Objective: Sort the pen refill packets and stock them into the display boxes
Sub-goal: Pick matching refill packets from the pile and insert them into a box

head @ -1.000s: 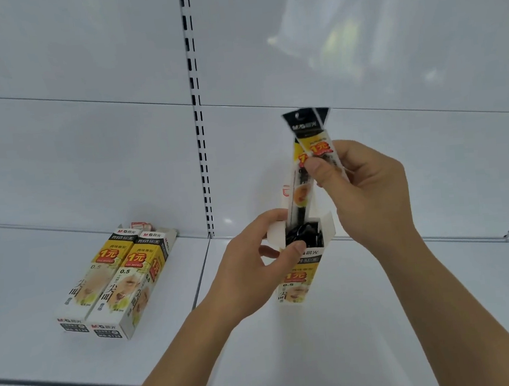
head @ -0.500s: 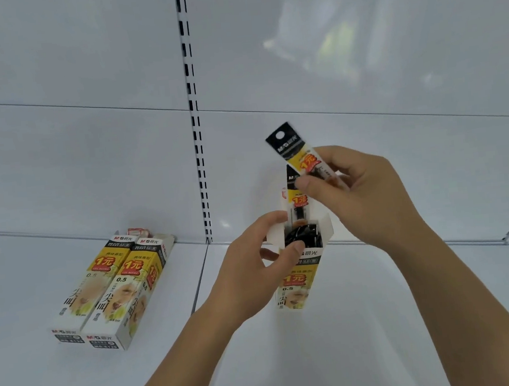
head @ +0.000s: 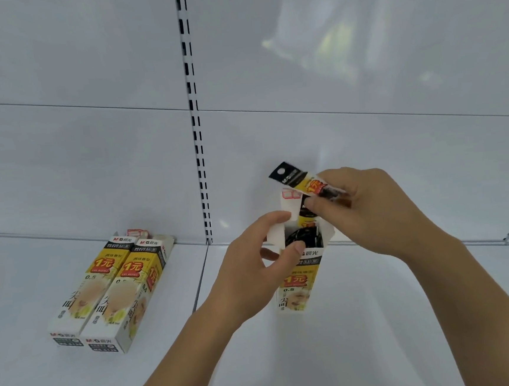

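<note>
Item 1: display box (head: 300,276), white and yellow card, standing upright on the white shelf (head: 366,321) right of the slotted upright (head: 196,136). Top flaps open; dark packet tops show inside the mouth. My left hand (head: 254,270) grips it at the upper edge, thumb on the front rim, fingers curled round the left flap.

Item 2: pen refill packet (head: 304,183), black header with a hang hole, yellow band below. Pinched in my right hand (head: 368,207) between thumb and fingers, just above the open box, tilted with the header pointing up and left. A second packet stands in the box mouth under my right thumb; whether that hand also touches it, I cannot tell.

Item 3: two more display boxes (head: 108,292), same print, lying flat and side by side, touching, on the shelf left of the upright, well apart from the box in my hand. Far ends toward the back panel.
</note>
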`<state>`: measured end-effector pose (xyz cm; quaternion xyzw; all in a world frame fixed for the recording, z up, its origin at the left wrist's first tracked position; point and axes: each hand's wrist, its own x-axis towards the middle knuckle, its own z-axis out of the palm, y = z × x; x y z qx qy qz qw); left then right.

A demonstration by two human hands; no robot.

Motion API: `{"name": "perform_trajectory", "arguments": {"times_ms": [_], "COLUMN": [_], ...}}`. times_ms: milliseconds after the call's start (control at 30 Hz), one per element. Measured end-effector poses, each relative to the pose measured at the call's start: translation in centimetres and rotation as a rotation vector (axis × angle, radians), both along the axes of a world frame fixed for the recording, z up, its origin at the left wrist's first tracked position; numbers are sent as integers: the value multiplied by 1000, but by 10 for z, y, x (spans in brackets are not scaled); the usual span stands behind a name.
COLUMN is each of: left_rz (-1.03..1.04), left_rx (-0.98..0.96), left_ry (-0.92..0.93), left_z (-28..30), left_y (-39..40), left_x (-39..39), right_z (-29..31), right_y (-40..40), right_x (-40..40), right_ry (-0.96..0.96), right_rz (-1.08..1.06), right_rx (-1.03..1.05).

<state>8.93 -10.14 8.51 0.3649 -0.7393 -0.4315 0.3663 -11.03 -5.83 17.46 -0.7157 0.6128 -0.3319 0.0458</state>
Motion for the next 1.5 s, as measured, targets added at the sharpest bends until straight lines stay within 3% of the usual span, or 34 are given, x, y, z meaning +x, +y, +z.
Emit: {"name": "perform_trajectory", "arguments": {"times_ms": [200,367,600,733,1167,1500], "left_rz": [0,3,5,5,12,3], "left_rx": [-17,-18,-40,-45,-75,-85], "left_ry": [-5,-19,-39,-53,-49,-32], "left_z": [-1,0,-3,-3,-3,-1], "left_y": [0,-2,-2,-2,-2,0], "left_x": [0,1,2,2,-1,-4], "right_z": [-6,-1,-10,0,-10,-10], "right_y": [0,4,3,11,5,5], "right_x": [-4,-8,-7,-8,-1,4], "right_ry": [160,99,180,76,311,302], "right_rz": [79,28,29,10,106,90], "right_rx": [94,2,44,-18,153,191]}}
